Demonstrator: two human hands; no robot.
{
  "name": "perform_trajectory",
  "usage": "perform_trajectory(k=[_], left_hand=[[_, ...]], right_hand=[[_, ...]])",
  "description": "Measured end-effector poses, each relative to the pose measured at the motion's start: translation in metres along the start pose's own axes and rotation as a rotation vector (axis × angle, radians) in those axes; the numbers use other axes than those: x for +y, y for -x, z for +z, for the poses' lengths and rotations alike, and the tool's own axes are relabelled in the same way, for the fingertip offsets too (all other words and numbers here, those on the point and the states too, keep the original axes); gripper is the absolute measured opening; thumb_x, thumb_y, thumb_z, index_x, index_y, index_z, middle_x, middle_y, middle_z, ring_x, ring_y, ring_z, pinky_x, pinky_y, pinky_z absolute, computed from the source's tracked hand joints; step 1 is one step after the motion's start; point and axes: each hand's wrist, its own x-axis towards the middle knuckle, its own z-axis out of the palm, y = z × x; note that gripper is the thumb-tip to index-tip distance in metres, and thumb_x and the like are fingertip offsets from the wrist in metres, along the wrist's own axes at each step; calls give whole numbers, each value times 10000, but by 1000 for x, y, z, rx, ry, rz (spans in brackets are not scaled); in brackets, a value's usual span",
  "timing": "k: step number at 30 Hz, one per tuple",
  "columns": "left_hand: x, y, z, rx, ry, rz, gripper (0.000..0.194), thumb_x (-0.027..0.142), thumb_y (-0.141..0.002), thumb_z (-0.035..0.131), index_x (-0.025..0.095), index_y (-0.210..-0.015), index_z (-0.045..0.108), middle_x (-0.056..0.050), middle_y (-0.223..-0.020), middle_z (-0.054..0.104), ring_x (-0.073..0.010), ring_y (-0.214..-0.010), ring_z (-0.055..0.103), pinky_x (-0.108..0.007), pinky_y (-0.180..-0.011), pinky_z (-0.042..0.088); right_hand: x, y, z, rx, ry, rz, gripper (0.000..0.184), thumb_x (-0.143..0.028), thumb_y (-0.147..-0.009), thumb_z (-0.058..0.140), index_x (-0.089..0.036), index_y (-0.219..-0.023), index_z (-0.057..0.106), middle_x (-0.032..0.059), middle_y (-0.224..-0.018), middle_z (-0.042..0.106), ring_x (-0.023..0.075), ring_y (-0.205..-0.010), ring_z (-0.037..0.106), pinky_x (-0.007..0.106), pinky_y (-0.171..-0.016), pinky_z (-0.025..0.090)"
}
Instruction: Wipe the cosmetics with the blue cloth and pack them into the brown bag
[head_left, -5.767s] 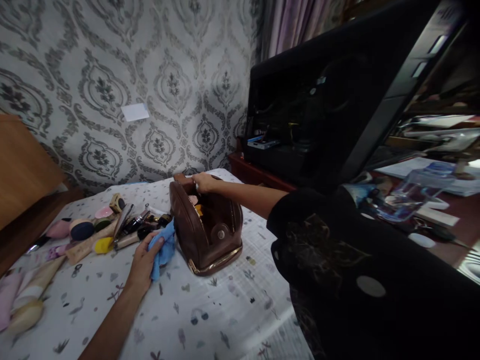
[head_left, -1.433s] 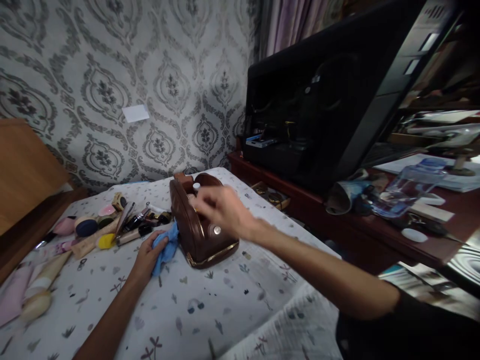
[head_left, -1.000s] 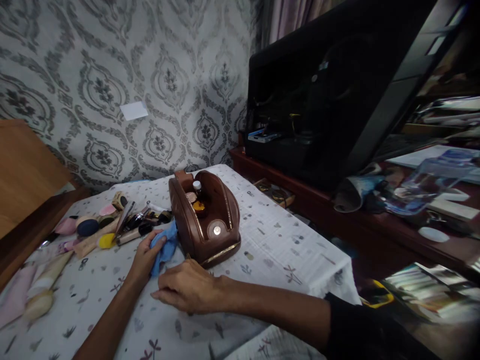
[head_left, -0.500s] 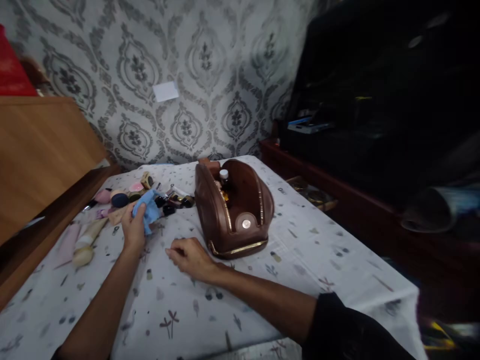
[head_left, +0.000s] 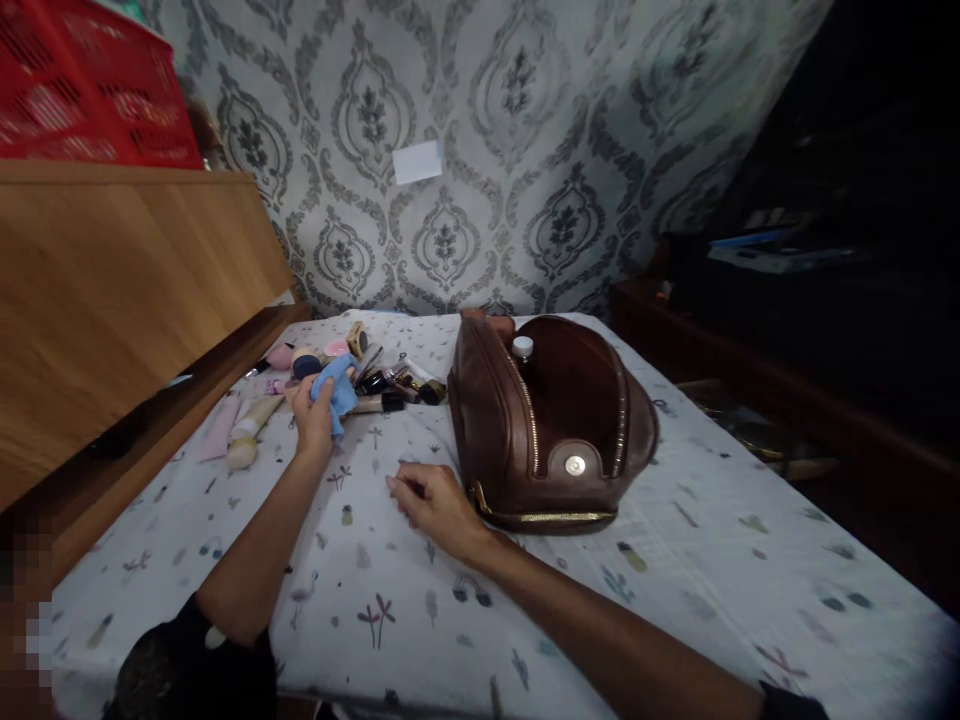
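Pinched in my left hand (head_left: 313, 415) is a crumpled blue cloth (head_left: 337, 390), held at the near side of a cluster of cosmetics. My right hand (head_left: 435, 505) rests on the patterned tablecloth (head_left: 405, 640) with its fingers curled in, just left of the bag; I make out nothing in it. The brown leather bag (head_left: 480, 420) stands unzipped, and a white-capped bottle (head_left: 523, 350) shows inside. Close to my left hand lie a cream tube (head_left: 255, 425), a pink tube (head_left: 222, 428), a dark blue round item (head_left: 305, 365) and several small black-capped items (head_left: 427, 388).
A wooden cabinet (head_left: 142, 290) with a red plastic basket (head_left: 97, 95) on top borders the table's left side. Patterned wallpaper (head_left: 480, 240) with a white card (head_left: 418, 162) rises behind. Dark red furniture (head_left: 675, 350) stands along the right.
The camera view has swung left, so the table and bag sit farther right in the picture. My left hand still holds the blue cloth, and my right hand stays beside the bag.
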Motion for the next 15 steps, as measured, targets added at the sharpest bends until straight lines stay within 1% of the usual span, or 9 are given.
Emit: perform_trajectory(k=[3,5,7,9,11,12,15], left_hand=[[5,5,-1,-28,-48,32,354,485,-790,593,188,-978,621,21,-744,557,-142,-669,522,-234,-638,450],[9,8,-2,-89,-103,91,305,435,-785,623,190,-965,654,0,-806,615,-175,-768,571,-263,-730,473],[14,12,-2,-198,-225,217,270,384,-820,599,189,-992,674,-36,-938,674,-216,-911,606,-309,-854,476],[17,18,-2,-312,-412,369,270,335,-871,539,191,-1057,673,-72,-1082,683,-248,-1024,606,-357,-936,461],[20,24,0,-404,-600,481,283,309,-907,498,199,-1108,665,-94,-1155,660,-260,-1045,604,-375,-928,469],[22,27,1,-447,-676,520,288,305,-920,488,204,-1127,661,-99,-1152,651,-258,-1025,607,-371,-897,481],[23,37,6,-572,-791,597,280,298,-945,479,222,-1150,653,-82,-1043,637,-235,-939,616,-336,-800,498]], right_hand=[[0,0,0,-1,8,-16,332,-265,-912,507,-193,-591,460,-50,-512,457,94,-505,426,214,-525,321],[0,1,0,1,10,-18,328,-262,-908,510,-192,-591,460,-50,-516,457,95,-507,425,216,-526,317],[-1,1,0,-4,13,-16,323,-262,-908,511,-192,-596,466,-52,-514,453,94,-506,423,217,-528,313],[-1,2,-1,-8,16,-12,323,-265,-911,513,-191,-599,470,-53,-514,451,93,-504,422,218,-529,311],[-2,2,-1,-4,21,-10,325,-264,-912,513,-190,-599,470,-54,-515,452,93,-504,422,217,-529,309],[-2,2,-1,-2,24,-11,324,-262,-913,514,-190,-600,470,-53,-517,455,93,-507,424,216,-530,310],[-2,2,-1,2,40,-19,317,-255,-911,516,-188,-604,478,-50,-527,469,94,-517,428,213,-532,314]])
